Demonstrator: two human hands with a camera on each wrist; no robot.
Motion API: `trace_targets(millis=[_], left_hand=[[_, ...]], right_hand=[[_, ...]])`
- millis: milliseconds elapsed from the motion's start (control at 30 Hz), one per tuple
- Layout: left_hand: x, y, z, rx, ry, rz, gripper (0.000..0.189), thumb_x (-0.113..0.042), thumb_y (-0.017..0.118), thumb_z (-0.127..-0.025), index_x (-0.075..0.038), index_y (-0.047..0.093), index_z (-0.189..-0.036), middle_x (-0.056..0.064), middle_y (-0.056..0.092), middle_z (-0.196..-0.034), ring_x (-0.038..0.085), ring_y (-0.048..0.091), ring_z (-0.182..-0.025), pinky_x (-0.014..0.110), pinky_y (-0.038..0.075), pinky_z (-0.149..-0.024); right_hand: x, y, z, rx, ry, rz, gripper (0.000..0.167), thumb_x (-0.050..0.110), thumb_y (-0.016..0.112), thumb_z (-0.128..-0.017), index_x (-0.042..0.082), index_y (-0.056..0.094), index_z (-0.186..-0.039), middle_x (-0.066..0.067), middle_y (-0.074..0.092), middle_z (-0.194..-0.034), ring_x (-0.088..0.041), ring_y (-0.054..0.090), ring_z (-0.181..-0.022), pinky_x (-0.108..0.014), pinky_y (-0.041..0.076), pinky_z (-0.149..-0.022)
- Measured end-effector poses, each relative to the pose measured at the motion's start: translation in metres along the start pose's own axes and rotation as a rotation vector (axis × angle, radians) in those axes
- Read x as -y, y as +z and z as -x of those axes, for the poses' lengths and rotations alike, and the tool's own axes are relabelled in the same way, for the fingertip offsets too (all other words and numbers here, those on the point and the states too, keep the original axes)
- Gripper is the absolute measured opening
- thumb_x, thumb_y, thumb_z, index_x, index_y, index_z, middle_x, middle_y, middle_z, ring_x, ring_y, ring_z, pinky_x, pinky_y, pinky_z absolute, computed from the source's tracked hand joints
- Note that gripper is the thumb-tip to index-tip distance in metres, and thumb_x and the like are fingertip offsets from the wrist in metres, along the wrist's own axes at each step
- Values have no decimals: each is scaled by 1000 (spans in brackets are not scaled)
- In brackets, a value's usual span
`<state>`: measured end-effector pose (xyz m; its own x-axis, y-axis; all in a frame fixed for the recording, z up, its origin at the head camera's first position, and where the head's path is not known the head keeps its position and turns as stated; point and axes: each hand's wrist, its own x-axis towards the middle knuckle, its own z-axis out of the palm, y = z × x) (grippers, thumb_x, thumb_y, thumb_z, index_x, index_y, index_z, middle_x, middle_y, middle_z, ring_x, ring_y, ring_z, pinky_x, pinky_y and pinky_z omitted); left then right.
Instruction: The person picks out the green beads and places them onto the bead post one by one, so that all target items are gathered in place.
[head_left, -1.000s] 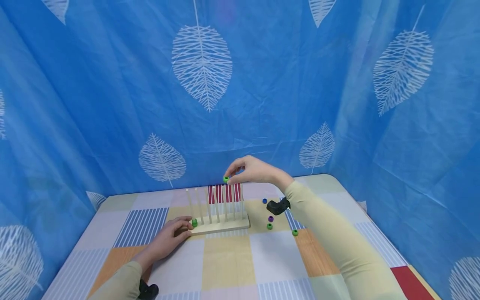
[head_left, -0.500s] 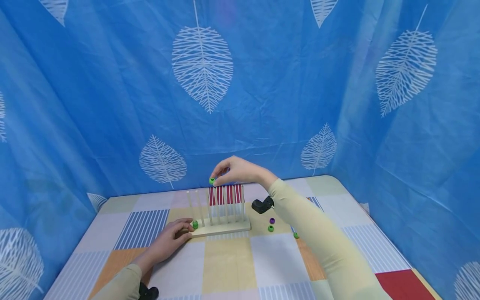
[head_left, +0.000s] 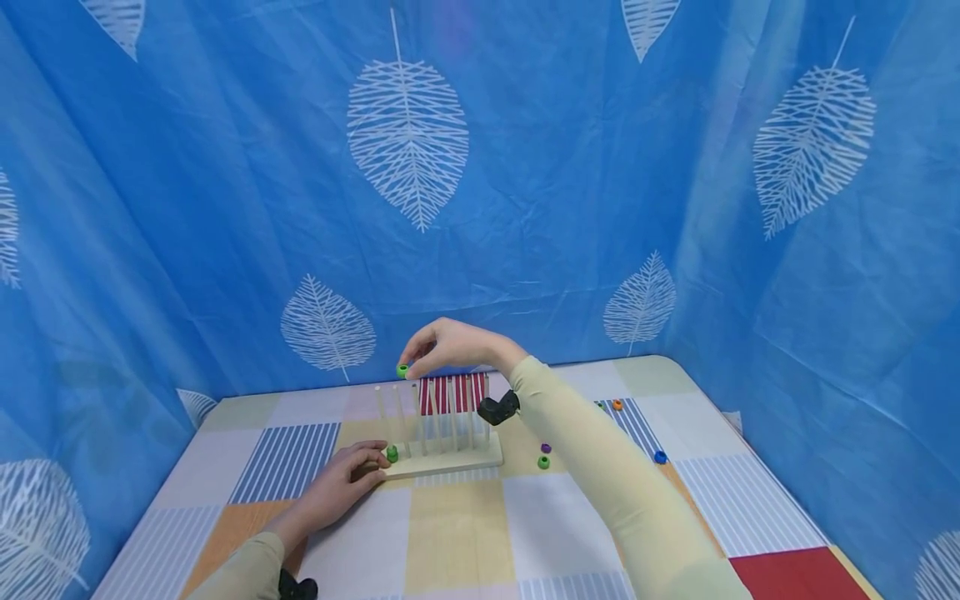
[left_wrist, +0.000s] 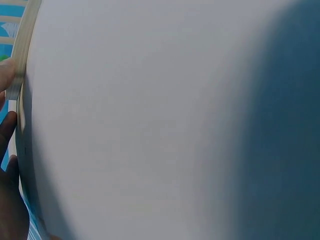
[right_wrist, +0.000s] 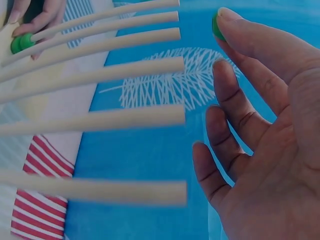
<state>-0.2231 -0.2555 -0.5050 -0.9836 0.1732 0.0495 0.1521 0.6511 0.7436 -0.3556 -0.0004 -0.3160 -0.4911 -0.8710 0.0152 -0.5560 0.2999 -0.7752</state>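
Over the left half of the peg rack, the right hand, fingers loosely bent, pinches a green bead, clear of the peg tips; the left hand grips the rack's left end; behind it runs the worktop edge.

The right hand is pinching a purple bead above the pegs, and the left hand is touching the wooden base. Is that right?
Almost: the bead is green, not purple, as the head view shows. The right hand is pinching it above the pegs, and the left hand is touching the wooden base.
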Motion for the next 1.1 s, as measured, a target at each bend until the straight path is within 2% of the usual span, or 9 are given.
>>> trace_targets(millis=[500,567,800,933,1100], left_hand=[[1,0,-1,-1,-3,15,5,-24,72,-98,-26,71,-102,4,57,-143,32,48,-133,59,38,-112],[1,0,0,-3,-2,12,5,-24,72,-98,-26,71,-102,4,58,-143,32,49,-133,59,37,-111],[2,1,-1,-2,12,17,5,-24,72,-98,-25,71,-103,6,57,-143,34,48,-134,60,38,-112],[3,1,-1,-5,19,9,5,-25,72,-98,-25,71,-103,6,58,-143,35,49,-134,60,38,-111],[3,1,-2,-8,17,2,5,-25,73,-97,-26,71,-103,7,58,-143,35,48,-135,61,36,-112]], right_hand=[[7,15,-22,36,-22,24,22,25,78,-93,19,77,-114,4,71,-109,-17,64,-96,-30,55,-81],[7,16,-24,39,-21,25,22,25,77,-93,20,77,-114,5,71,-109,-17,64,-96,-32,55,-82],[5,20,-30,54,-27,15,21,24,78,-93,20,77,-114,4,71,-109,-17,64,-95,-50,54,-91],[3,22,-32,63,-24,8,21,24,77,-93,20,77,-114,4,71,-109,-17,64,-96,-51,54,-92],[4,22,-33,64,-18,17,22,25,77,-94,20,76,-115,5,71,-109,-15,64,-97,-45,55,-90]])
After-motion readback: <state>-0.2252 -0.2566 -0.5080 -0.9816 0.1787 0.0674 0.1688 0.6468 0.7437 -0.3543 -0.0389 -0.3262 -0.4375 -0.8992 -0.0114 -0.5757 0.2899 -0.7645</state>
